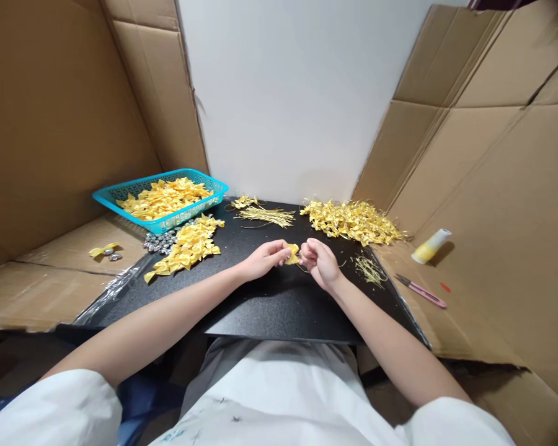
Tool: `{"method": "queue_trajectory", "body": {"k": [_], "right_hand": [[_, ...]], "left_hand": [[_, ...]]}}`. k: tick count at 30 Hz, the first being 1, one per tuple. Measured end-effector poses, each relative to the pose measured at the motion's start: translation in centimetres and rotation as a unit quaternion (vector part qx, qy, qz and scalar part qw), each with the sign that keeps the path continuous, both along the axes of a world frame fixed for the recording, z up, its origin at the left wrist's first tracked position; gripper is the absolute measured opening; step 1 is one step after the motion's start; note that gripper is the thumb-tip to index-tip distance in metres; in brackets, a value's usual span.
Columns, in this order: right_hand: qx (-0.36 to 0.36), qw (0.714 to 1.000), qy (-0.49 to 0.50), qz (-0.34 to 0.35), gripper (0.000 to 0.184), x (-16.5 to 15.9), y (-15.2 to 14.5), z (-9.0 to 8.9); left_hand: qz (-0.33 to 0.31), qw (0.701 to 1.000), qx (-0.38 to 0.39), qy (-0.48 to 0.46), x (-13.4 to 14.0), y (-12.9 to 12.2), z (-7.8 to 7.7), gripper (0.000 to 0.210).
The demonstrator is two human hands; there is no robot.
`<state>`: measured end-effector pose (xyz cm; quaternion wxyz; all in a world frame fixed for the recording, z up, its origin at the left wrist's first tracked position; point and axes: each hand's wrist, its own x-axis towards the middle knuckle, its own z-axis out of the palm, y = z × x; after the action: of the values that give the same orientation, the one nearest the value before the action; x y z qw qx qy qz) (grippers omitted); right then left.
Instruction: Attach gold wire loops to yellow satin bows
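A small yellow ribbon bow [292, 253] sits between my two hands over the black work board [270, 303]. My left hand [264, 258] pinches its left side with thumb and fingers. My right hand [319, 261] is closed at its right side, fingers curled on the bow or on a thin gold tie there; which one I cannot tell. A loose pile of plain yellow bows [188, 246] lies to the left of my left hand. A heap of bows with gold ties [351, 220] lies beyond my right hand.
A teal basket [106, 197] of yellow bows stands at the back left, small silver beads [160, 241] beside it. Gold wire ties [266, 215] lie at the back middle, cut scraps [371, 269] at right. Pink snips [422, 291] and a yellow-white spool [430, 246] rest on cardboard.
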<state>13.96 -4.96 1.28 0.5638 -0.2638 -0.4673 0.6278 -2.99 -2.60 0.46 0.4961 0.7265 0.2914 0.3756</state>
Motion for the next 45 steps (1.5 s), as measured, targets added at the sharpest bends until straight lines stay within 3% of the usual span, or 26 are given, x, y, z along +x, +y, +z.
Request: {"method": "queue_trajectory", "body": {"k": [17,30,34,38,45], "right_hand": [[-0.041,0.998,0.016,0.048,0.045,0.3,-0.3,0.6],[-0.026,0.999,0.015,0.026,0.041,0.5,-0.3,1.0],[-0.011,1.000,-0.003,-0.018,0.038,0.5,-0.2,1.1],[-0.003,0.993,-0.045,-0.106,0.022,1.1,0.2,1.0],[-0.006,0.941,-0.100,-0.324,0.025,4.5,3.0,0.6]], "left_hand": [[-0.040,0.984,-0.148,-0.093,0.6,-1.4,0.0,0.036],[0.029,0.989,-0.098,-0.110,0.8,-0.7,-0.4,0.028],[0.031,0.991,-0.083,-0.104,0.7,-0.8,-0.3,0.030],[0.055,0.988,-0.090,-0.111,0.4,-0.8,-0.2,0.031],[0.052,0.989,-0.089,-0.106,0.3,-1.0,-0.1,0.029]]}}
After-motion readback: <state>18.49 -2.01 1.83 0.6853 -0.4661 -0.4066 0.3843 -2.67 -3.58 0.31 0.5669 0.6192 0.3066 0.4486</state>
